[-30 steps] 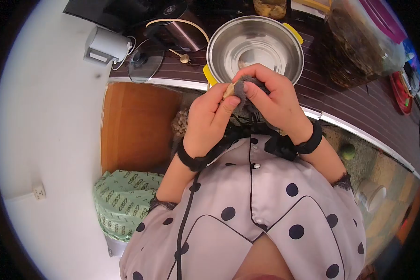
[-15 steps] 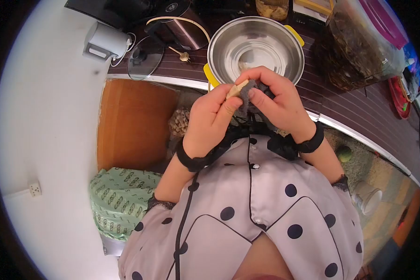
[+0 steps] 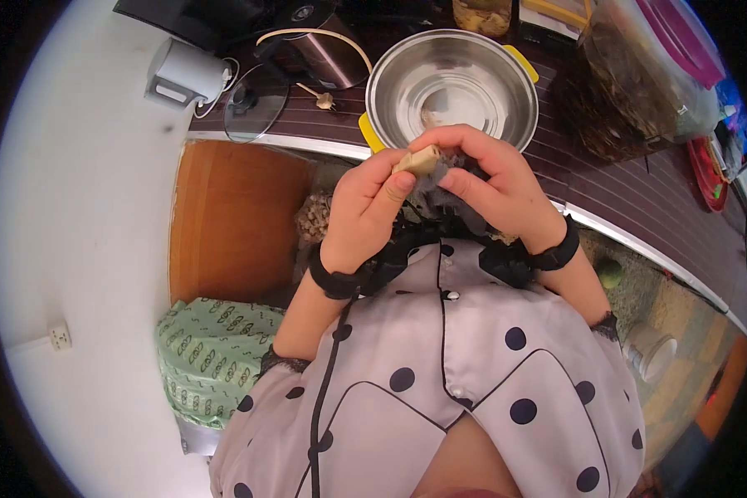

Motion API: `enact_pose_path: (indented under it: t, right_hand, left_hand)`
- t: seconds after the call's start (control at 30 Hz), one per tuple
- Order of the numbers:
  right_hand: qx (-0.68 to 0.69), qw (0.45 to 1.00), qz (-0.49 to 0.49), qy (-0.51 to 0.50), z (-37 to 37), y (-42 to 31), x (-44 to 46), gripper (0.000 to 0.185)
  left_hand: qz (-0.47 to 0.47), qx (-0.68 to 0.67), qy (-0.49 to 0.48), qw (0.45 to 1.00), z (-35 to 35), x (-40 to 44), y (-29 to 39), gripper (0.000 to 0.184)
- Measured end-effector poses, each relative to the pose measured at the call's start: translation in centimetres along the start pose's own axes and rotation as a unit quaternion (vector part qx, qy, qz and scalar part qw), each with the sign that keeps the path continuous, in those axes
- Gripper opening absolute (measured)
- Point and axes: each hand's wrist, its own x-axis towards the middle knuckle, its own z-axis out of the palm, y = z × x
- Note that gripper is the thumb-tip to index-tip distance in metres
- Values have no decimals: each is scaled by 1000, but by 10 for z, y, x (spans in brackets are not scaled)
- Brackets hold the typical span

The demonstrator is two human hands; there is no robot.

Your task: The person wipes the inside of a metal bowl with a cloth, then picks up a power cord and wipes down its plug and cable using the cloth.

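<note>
In front of my chest, near the counter's edge, my left hand point(image 3: 362, 203) pinches a small cream block-like piece point(image 3: 418, 163) between thumb and fingers. A dark opening shows at its upper end; its exact kind is unclear. My right hand point(image 3: 502, 183) grips a crumpled grey cloth point(image 3: 438, 187) and presses it against the piece's right side. Part of the cloth hangs below the fingers. Just beyond both hands stands a wide steel pot point(image 3: 452, 83) with yellow handles, with a small brownish patch inside at the bottom.
On the dark counter point(image 3: 581, 187) are a glass lid point(image 3: 257, 104), a white kettle point(image 3: 183, 75), a dark metallic kettle point(image 3: 336, 62), and a cream cord with a plug point(image 3: 324, 100). At right stands a large clear container point(image 3: 639, 91). A green patterned cover point(image 3: 216, 357) is lower left.
The cream piece has turned in my fingers, bringing its end with the opening into view. My right hand has shifted the cloth slightly, and more of it hangs down.
</note>
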Motion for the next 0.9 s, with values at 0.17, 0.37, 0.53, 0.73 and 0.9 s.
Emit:
enact_pose_path:
  t: [0.17,0.37,0.53,0.73,0.9]
  right_hand:
    - [-14,996,35,75,9,-1,0,18]
    - [24,992,80,97,16,5,2,17]
    - [-94,995,-32,31,7,-2,-1,24]
    - [-102,994,-9,32,0,12,-4,21]
    - [-92,995,-18,24,0,11,-1,11]
  left_hand:
    - [97,92,0,991,6,6,0,25]
    - [160,332,14,930,0,5,5,24]
    - [201,76,29,976,-12,9,-21,26]
    - [140,-123,18,982,-27,-1,-22,37]
    - [109,-131,-11,985,-33,-6,-22,35]
